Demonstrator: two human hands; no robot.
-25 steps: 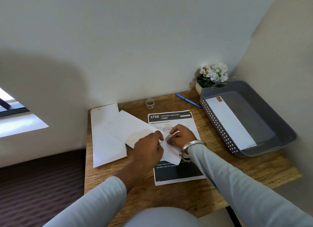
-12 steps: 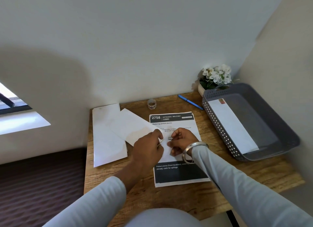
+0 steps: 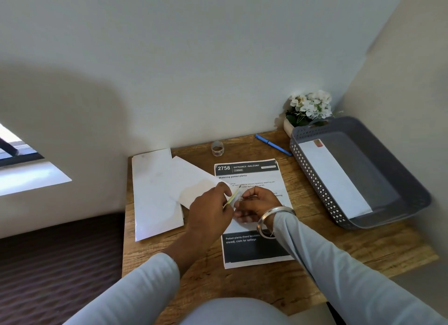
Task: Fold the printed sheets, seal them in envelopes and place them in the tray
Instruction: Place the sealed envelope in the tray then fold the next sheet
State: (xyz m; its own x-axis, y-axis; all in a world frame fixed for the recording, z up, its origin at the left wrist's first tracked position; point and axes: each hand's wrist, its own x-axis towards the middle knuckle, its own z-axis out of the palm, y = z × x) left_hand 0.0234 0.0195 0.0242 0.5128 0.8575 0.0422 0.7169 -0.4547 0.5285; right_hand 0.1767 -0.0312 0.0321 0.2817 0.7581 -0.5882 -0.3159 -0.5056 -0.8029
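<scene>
L hand (image 3: pixel 211 210) grips envelope (image 3: pixel 191 181) by its right end; R hand (image 3: pixel 254 203) just beside, fingers curled – what it holds, cannot tell.

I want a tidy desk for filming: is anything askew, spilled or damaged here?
Nothing spilled or damaged. Only the envelope the left hand holds lies askew, slanting from the envelope stack over the printed sheet, which looks like work in progress.

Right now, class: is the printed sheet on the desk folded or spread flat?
Spread flat: the printed sheet lies unfolded, header and footer both showing.
</scene>
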